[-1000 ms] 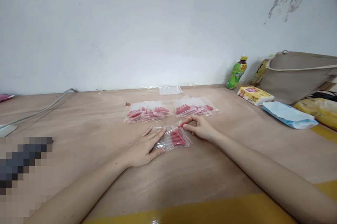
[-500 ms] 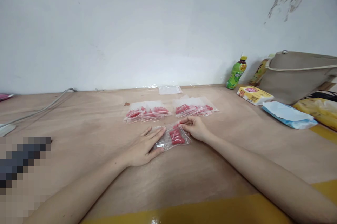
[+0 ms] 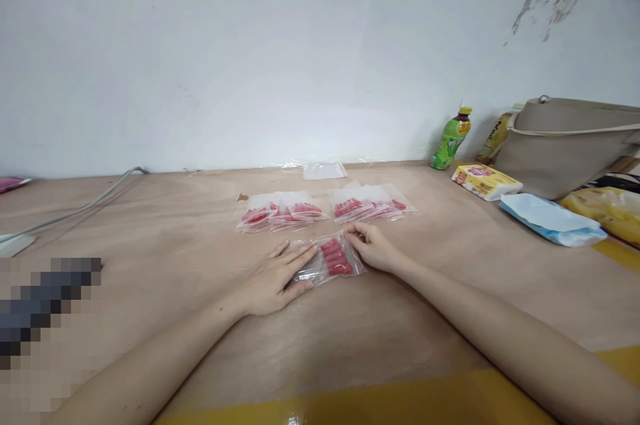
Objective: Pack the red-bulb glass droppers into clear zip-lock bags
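Observation:
A clear zip bag (image 3: 313, 270) lies flat on the table in front of me, with several red tube-like pieces (image 3: 337, 256) lined up inside at its right end. My left hand (image 3: 280, 278) rests on the left part of the bag, fingers stretched out and spread. At the upper right corner, by the bag's zip edge, the thumb and fingers of my right hand (image 3: 369, 245) are pinched together on the plastic. Just beyond are two fanned rows of filled zip bags, a left row (image 3: 280, 212) and a right row (image 3: 370, 202), with red pieces in them.
White plastic bags (image 3: 325, 171) lie by the wall. On the right stand a green drink bottle (image 3: 451, 140), a yellow tissue pack (image 3: 485, 182), a blue-white packet (image 3: 553, 218) and a beige bag (image 3: 560, 145). A grey cable (image 3: 95, 198) runs along the left; a blurred dark object (image 3: 45, 305) lies nearer.
The red pieces, loosely bunched before with one near the bag's opening, now sit in a neater row inside. My right fingers have shifted slightly along the bag's edge; my left hand stays put.

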The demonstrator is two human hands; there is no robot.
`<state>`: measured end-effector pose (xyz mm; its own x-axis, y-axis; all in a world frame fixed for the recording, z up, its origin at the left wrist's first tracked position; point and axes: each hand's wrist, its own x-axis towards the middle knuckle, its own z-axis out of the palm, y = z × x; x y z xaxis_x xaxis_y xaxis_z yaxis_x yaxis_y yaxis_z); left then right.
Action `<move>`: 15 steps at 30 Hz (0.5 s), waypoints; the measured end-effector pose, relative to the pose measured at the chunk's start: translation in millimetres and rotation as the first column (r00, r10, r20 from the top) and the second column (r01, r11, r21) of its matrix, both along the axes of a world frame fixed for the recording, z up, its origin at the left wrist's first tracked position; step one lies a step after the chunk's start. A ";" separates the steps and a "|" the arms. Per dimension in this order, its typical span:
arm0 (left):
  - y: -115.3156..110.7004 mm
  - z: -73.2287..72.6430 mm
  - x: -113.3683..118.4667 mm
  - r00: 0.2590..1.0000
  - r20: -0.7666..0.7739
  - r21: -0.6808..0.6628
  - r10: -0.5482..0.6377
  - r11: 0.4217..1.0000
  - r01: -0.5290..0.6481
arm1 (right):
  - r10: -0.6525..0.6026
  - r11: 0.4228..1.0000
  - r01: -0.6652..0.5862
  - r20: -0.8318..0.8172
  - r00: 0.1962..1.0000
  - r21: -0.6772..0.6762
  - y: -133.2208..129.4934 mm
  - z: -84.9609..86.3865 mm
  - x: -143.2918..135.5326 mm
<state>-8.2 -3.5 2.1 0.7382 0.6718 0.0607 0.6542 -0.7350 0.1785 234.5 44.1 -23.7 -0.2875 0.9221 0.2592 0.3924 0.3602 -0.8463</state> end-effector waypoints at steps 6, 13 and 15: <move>0.8 -2.4 -0.8 1.000 0.009 0.006 -0.010 1.000 0.010 | -0.018 0.987 0.013 -0.027 0.999 -0.159 -2.5 6.2 -1.9; -1.7 -0.3 0.4 0.997 0.079 -0.027 -0.008 1.000 0.010 | 0.127 0.931 -0.219 -0.304 0.944 -0.291 -6.5 8.3 -1.7; -3.2 0.1 0.6 0.992 0.125 -0.027 0.001 1.000 0.003 | 0.163 0.875 -0.333 -0.434 0.886 -0.351 -7.7 13.2 2.0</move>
<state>-7.6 -6.7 2.2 0.7266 0.6738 0.1347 0.6248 -0.7294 0.2784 236.5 36.4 -10.6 -0.4780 0.8782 0.0157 -0.0451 -0.0067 -0.9990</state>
